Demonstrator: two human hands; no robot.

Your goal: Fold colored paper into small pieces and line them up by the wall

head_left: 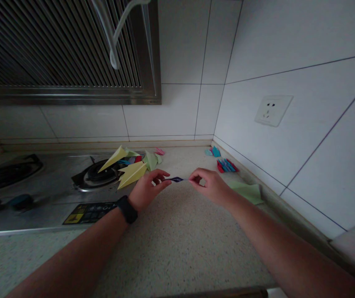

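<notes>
The speckled surface (180,244) runs up beside the stove (53,182). Over it, the right hand (211,186) and left hand (148,189) face each other, near some yellow folded paper (133,173). Each grip pinches one end of a small, dark, slender piece (176,179), between them. It looks like fine two-ended handling; the next move calls for light, even fingertips.

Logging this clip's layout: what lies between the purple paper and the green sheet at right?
The right hand, pinching the purple paper, as the head view shows.
</notes>
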